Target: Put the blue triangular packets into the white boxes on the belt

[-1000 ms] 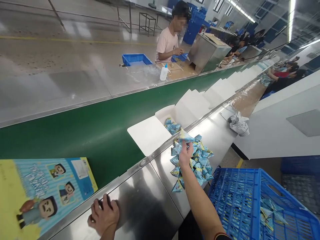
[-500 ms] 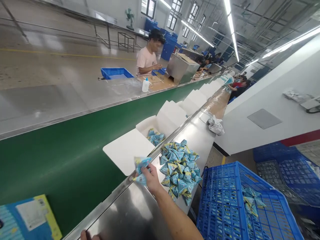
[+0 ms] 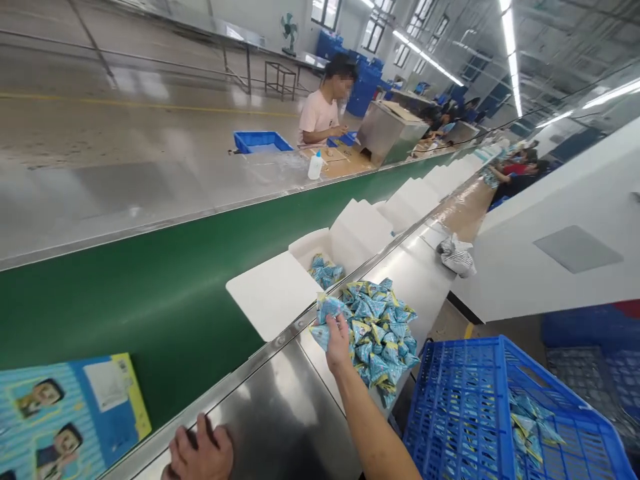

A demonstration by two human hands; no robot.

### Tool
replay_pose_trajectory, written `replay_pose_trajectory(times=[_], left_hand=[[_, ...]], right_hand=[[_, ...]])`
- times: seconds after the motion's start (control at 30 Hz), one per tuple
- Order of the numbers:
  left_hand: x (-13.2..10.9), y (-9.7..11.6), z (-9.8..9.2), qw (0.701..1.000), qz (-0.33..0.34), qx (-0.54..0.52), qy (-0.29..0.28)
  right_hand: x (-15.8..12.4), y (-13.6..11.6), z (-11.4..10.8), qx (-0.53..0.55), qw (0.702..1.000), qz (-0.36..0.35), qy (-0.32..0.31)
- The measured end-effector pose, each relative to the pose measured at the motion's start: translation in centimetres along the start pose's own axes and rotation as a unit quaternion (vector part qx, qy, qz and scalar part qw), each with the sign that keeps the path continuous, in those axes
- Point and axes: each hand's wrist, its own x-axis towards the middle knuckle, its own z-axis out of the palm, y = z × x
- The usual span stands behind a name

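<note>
My right hand (image 3: 339,341) is closed on blue-and-yellow triangular snack packets (image 3: 331,308), apparently two, at the left edge of the pile. Under and beside it, a heap of matching packets (image 3: 380,327) lies on the metal table. Just beyond the hand, an open white box (image 3: 275,293) on the green belt has several packets inside, its flap spread toward me. My left hand (image 3: 203,453) rests on the metal rail at the bottom, fingers apart and holding nothing. A blue-and-yellow printed box (image 3: 75,413) sits on the belt left of it.
The green conveyor belt (image 3: 165,287) runs diagonally, with more white boxes (image 3: 415,203) farther along. A blue crate (image 3: 460,400) with packets stands at right. A white bag (image 3: 457,255) lies near a white wall. Across the belt, a person (image 3: 320,110) works beside a glue bottle (image 3: 315,165).
The whole view has shifted, bringing more of the printed box into sight. My right hand, still gripping packets, has moved closer to the heap. More of my left hand now shows on the rail.
</note>
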Motion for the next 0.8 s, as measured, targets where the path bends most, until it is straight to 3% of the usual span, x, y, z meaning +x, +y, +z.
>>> replay_pose_trajectory(times=[0.13,0.23,0.33,0.4,0.47,0.6,0.7,0.8], left_hand=[[0.2,1.3,0.6,1.0,-0.021,0.009,0.007],[0.2,2.0,1.2,0.999,-0.026,0.026,-0.02],[0.3,2.4,2.1,0.996,-0.04,0.048,-0.064],[0.4,2.7,2.9,0.994,-0.044,0.061,-0.078],[0.5,3.0,3.6,0.992,-0.049,0.071,-0.089],[0.9,3.5,5.2,0.989,-0.054,0.091,-0.106],[1.2,4.2,6.4,0.988,-0.059,0.103,-0.103],[1.5,5.3,7.3,0.986,-0.07,0.112,-0.097]], right_hand=[[0.7,1.3,-1.5,-0.035,0.997,0.037,-0.051],[0.7,3.3,-3.7,-0.05,0.99,0.085,-0.103],[0.0,7.7,-7.2,-0.068,0.953,0.193,-0.222],[-0.4,11.6,-9.7,-0.023,0.932,0.27,-0.241],[-0.5,15.5,-12.0,0.041,0.899,0.351,-0.258],[1.2,21.4,-14.7,0.077,0.834,0.439,-0.326],[3.2,23.8,-16.0,0.074,0.775,0.498,-0.382],[4.9,25.3,-17.1,0.033,0.698,0.565,-0.438]])
